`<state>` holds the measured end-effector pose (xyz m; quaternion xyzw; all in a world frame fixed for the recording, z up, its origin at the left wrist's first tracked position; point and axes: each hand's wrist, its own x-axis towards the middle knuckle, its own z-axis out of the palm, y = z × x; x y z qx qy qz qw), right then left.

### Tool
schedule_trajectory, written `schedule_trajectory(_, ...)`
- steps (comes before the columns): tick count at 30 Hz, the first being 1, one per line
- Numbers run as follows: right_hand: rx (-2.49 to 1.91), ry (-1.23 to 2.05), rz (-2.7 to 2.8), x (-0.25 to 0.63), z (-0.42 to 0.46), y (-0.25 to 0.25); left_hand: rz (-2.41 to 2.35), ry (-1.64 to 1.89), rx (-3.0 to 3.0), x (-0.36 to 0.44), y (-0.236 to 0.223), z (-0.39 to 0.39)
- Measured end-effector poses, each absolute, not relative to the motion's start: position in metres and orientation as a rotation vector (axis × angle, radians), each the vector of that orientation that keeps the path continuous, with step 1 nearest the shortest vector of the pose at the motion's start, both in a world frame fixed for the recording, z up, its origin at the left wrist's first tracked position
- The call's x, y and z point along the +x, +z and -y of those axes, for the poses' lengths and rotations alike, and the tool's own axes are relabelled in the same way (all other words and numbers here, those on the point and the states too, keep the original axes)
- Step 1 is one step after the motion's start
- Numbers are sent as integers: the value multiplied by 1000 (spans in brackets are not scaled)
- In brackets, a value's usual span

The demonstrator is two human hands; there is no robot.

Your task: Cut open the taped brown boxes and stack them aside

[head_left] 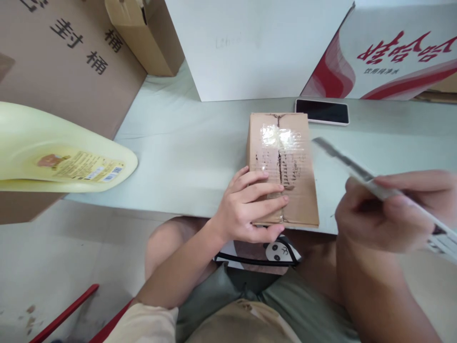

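Head view: a taped cardboard box (pixel 298 176) lies right of centre of the frame, under the left hand (pixel 243 209).
The left fingers are spread wide and rest on its lower left part; at the frame's right, the right hand (pixel 389 219) holds a slim knife (pixel 367 179), its tip near the box's upper right edge.

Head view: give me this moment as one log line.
left hand: resting on taped carton | right hand: holding box cutter | blade: out, right of carton | phone: beyond carton
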<state>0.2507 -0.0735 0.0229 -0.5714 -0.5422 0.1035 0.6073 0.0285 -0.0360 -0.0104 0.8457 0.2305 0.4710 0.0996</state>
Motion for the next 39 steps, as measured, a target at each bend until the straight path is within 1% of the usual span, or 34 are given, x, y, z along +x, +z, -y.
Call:
schedule_trajectory(3, -1296, 81, 1125, 259, 57, 9, -689, 1419, 2497, 25, -10, 33)
schedule_trajectory(6, -1637, 45, 1308, 270, 43, -10, -700, 1423, 2500, 18, -9, 26)
schedule_trajectory(8, -1867, 85, 1492, 277, 37, -23, -713, 1417, 2506, 13, -9, 21)
schedule_trajectory(12, -2109, 270, 1771, 284, 34, -37, -786, 1480, 2506, 1, -12, 9)
schedule_trajectory(15, -2240, 373, 1854, 284, 34, -40, -863, 1485, 2499, -11, -14, 1)
schedule_trajectory(17, -2293, 373, 1852, 284, 33, -44, -902, 1467, 2493, -22, -15, -4)
schedule_trajectory(20, -2219, 215, 1846, 285, 33, -51, -990, 1479, 2411, -38, -18, -8)
schedule_trajectory(23, -1928, 115, 1919, 284, 33, -55, -1177, 1437, 2192, -47, -28, -9)
schedule_trajectory(27, -1522, 291, 2043, 270, 34, -55, -1367, 1359, 1923, -51, -43, -12)
schedule_trajectory(31, -1318, 474, 2097, 252, 32, -53, -1397, 1331, 1854, -55, -46, -16)
schedule_trajectory(36, -1379, 579, 1944, 244, 24, -54, -1352, 1296, 1794, -56, -40, -19)
schedule_trajectory(39, -1393, 593, 1851, 245, 19, -58, -1330, 1303, 1705, -53, -44, -21)
